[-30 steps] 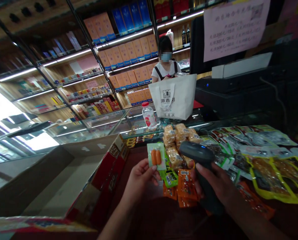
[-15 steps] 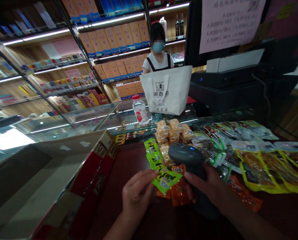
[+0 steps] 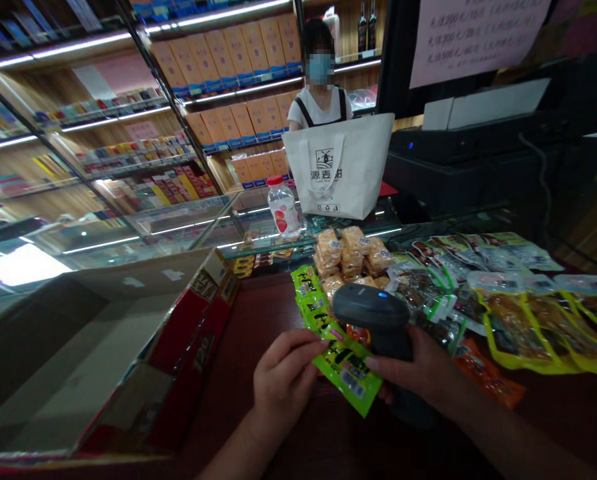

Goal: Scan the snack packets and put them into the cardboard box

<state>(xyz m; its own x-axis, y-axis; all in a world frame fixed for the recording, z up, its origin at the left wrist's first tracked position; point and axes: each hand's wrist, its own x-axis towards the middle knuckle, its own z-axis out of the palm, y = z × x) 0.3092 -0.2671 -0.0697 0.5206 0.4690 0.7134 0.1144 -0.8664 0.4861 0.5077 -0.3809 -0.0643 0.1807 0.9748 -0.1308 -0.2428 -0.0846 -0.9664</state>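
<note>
Shelving (image 3: 218, 16): lined with orange boxes (image 3: 223, 57), behind the glass display counter (image 3: 251, 213).
Red-brown tabletop (image 3: 263, 307): bordered at its far edge by the counter.
Cardboard box (image 3: 123, 287): set open-topped at the left.
White tote bag (image 3: 348, 167): stood upright on the counter, printed with a black logo.
Yellow-edged food packs (image 3: 523, 327): laid overlapping at the right.
Right hand (image 3: 428, 377): wrapped around the handle of the barcode scanner (image 3: 371, 310).
Left hand (image 3: 288, 377): narrowed, the green packet (image 3: 348, 370) pinched between thumb and fingers.
Strawberry-print bottle (image 3: 283, 212): placed just beside the bag, topped with a red cap.
Green packet: held tilted below the scanner head, its barcode turned upward; whether it is touched by the right thumb cannot be told.
</note>
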